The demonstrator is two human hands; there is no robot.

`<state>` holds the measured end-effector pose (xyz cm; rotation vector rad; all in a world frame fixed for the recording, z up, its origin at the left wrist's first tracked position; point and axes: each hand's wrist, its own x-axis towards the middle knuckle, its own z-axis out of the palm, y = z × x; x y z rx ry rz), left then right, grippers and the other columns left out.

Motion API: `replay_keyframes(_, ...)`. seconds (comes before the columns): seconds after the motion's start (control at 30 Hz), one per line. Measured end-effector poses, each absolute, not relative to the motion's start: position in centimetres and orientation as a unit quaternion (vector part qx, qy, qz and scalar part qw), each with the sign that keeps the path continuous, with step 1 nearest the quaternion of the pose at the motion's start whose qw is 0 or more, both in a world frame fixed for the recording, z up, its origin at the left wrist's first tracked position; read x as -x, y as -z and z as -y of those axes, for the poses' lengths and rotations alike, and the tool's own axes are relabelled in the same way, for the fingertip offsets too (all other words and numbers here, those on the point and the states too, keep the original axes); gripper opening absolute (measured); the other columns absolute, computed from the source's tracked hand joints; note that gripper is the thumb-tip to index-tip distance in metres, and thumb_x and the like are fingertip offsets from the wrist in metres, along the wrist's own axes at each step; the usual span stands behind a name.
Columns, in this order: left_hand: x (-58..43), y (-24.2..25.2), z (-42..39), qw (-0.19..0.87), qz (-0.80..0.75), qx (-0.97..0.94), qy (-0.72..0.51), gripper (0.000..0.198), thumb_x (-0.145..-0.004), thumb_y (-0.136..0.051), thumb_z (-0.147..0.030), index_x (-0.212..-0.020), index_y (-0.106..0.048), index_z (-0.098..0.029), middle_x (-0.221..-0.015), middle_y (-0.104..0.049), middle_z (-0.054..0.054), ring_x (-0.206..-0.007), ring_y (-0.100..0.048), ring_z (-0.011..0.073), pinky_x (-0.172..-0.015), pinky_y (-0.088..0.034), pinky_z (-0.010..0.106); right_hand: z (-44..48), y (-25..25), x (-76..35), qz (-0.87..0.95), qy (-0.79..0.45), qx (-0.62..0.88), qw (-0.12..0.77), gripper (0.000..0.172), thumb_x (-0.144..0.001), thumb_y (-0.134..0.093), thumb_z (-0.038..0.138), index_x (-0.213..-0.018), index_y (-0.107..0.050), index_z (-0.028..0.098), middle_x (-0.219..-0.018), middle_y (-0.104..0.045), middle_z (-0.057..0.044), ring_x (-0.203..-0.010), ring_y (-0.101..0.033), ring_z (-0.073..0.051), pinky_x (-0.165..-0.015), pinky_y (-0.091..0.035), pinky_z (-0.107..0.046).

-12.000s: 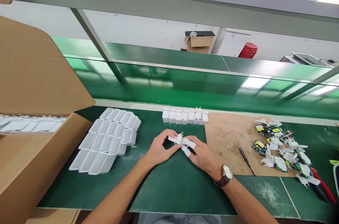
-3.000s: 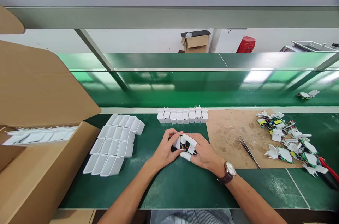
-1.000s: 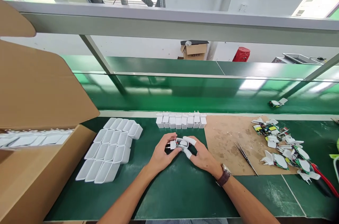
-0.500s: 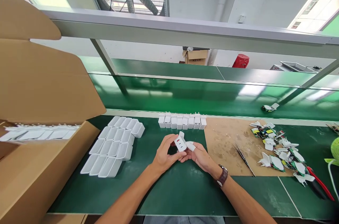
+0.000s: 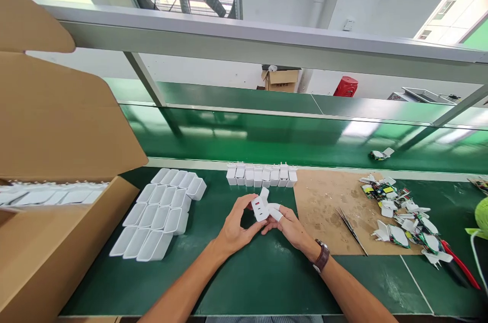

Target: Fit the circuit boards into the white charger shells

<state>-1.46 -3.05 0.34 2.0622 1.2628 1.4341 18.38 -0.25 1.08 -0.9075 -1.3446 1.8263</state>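
1. Tabletop (image 5: 229,287): green; carries the work.
2. Carton (image 5: 64,262): open, at the left; white pieces lined up inside, their stage too hidden to tell.
3. Sheet (image 5: 318,211): brown, right of the hands.
4. Shells (image 5: 154,218): white, open-mouthed, ranked left of the hands; judged unfilled, so outstanding.
5. Boards (image 5: 415,221): loose heap with white parts attached, partly on the sheet; judged left to do.
6. Row (image 5: 262,176): white units side by side at the rear edge; by their look, further along, possibly done.
7. Left hand (image 5: 234,226): fingers closed on the unit's left side.
8. Right hand (image 5: 292,230): white covers on some fingers; fingers gripping the unit's right side.
9. Pliers (image 5: 459,264): red-handled, beside the boards; unused.
10. Tweezers (image 5: 351,231): on the sheet; unused.
11. Unit (image 5: 260,208): between both hands, above the tabletop, slotted face showing, flap raised; judged part-finished.
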Motion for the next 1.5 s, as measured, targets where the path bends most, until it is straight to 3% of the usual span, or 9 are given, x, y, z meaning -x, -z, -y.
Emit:
replay_keyframes(0.17, 1.7, -1.0, 2.9, 0.051, -0.409, -0.744, -0.526, 0.059, -0.087, -0.074, -0.016, -0.142, -0.053, -0.023, -0.124, -0.069, 0.013, -0.112, -0.067, 0.0285, -0.093, -0.061, 0.046, -0.2, -0.7, -18.6, 0.595, -0.61, 0.393, 0.346, 0.048, -0.094, -0.061, 0.057, -0.122, -0.067, 0.018, -0.084, -0.073, -0.005, -0.067, -0.068, -0.018, -0.065, -0.059, -0.035)
replay_keyframes(0.33, 2.6, -0.6, 2.9, 0.054, -0.41, -0.737, -0.535, 0.062, -0.085, -0.075, -0.012, -0.143, -0.055, -0.025, -0.129, -0.068, 0.012, -0.118, -0.067, 0.0301, -0.102, -0.058, 0.05, -0.5, -3.3, -22.5, 0.683, -0.408, 0.493, 0.353, 0.033, -0.098, -0.056, 0.039, -0.123, -0.068, 0.022, -0.099, -0.075, -0.006, -0.08, -0.069, -0.018, -0.077, -0.058, -0.035)
replay_keyframes(0.53, 2.5, 0.7, 3.6, 0.134, -0.439, -0.703, -0.543, 0.066, -0.084, -0.077, -0.018, -0.146, -0.052, -0.026, -0.135, -0.066, 0.011, -0.12, -0.068, 0.0295, -0.103, -0.06, 0.047, 2.4, -5.4, -32.8, 0.72, -0.102, 0.664, 0.176, 0.031, -0.095, -0.053, 0.023, -0.123, -0.067, 0.017, -0.108, -0.073, -0.012, -0.094, -0.069, -0.026, -0.086, -0.054, -0.039)
replay_keyframes(0.7, 1.7, 0.6, 4.0, 0.174, -0.451, -0.695, -0.532, 0.067, -0.086, -0.075, -0.02, -0.147, -0.049, -0.025, -0.135, -0.066, 0.012, -0.119, -0.069, 0.0282, -0.101, -0.061, 0.044, 4.7, -1.9, -39.5, 0.713, 0.063, 0.697, 0.046, 0.018, -0.087, -0.052, 0.01, -0.094, -0.067, 0.017, -0.099, -0.07, -0.014, -0.098, -0.065, -0.03, -0.09, -0.049, -0.041)
replay_keyframes(0.8, 1.5, 0.4, 3.9, 0.17, -0.436, -0.704, -0.534, 0.068, -0.087, -0.074, -0.018, -0.148, -0.047, -0.026, -0.135, -0.066, 0.013, -0.12, -0.068, 0.0277, -0.1, -0.062, 0.043, 4.5, -0.2, -39.8, 0.726, 0.081, 0.679, 0.075, 0.016, -0.089, -0.047, 0.011, -0.085, -0.062, 0.018, -0.091, -0.069, -0.014, -0.09, -0.066, -0.029, -0.081, -0.049, -0.039)
replay_keyframes(0.93, 1.5, 0.3, 3.9, 0.155, -0.42, -0.713, -0.54, 0.069, -0.087, -0.074, -0.017, -0.149, -0.045, -0.026, -0.135, -0.066, 0.013, -0.12, -0.068, 0.0275, -0.098, -0.062, 0.043, 3.6, -0.2, -36.7, 0.734, 0.075, 0.659, 0.145, 0.02, -0.097, -0.042, 0.019, -0.1, -0.062, 0.016, -0.076, -0.066, -0.009, -0.075, -0.066, -0.028, -0.067, -0.046, -0.036)
replay_keyframes(1.07, 1.7, 0.5, 3.9, 0.156, -0.428, -0.714, -0.531, 0.067, -0.087, -0.073, -0.018, -0.148, -0.046, -0.026, -0.134, -0.066, 0.013, -0.118, -0.069, 0.0271, -0.098, -0.062, 0.044, 3.5, -1.5, -34.3, 0.786, 0.085, 0.6, 0.124, 0.026, -0.098, -0.047, 0.021, -0.12, -0.059, 0.015, -0.111, -0.07, -0.016, -0.1, -0.067, -0.03, -0.084, -0.049, -0.039)
replay_keyframes(1.27, 1.9, 0.4, 3.9, 0.168, -0.444, -0.707, -0.524, 0.065, -0.086, -0.075, -0.02, -0.146, -0.049, -0.026, -0.131, -0.068, 0.012, -0.115, -0.069, 0.0266, -0.098, -0.062, 0.044, 4.1, -1.5, -35.3, 0.787, 0.055, 0.615, 0.024, 0.014, -0.088, -0.052, 0.009, -0.087, -0.06, 0.02, -0.095, -0.07, -0.014, -0.093, -0.067, -0.031, -0.084, -0.05, -0.042)
replay_keyframes(1.5, 1.6, 0.0, 4.1, 0.168, -0.429, -0.716, -0.524, 0.063, -0.088, -0.073, -0.02, -0.145, -0.048, -0.024, -0.13, -0.068, 0.013, -0.114, -0.07, 0.0261, -0.097, -0.062, 0.043, 5.3, -6.3, -29.4, 0.784, -0.098, 0.546, 0.279, 0.02, -0.101, -0.048, 0.024, -0.118, -0.057, 0.021, -0.101, -0.074, -0.008, -0.086, -0.072, -0.024, -0.076, -0.056, -0.035)
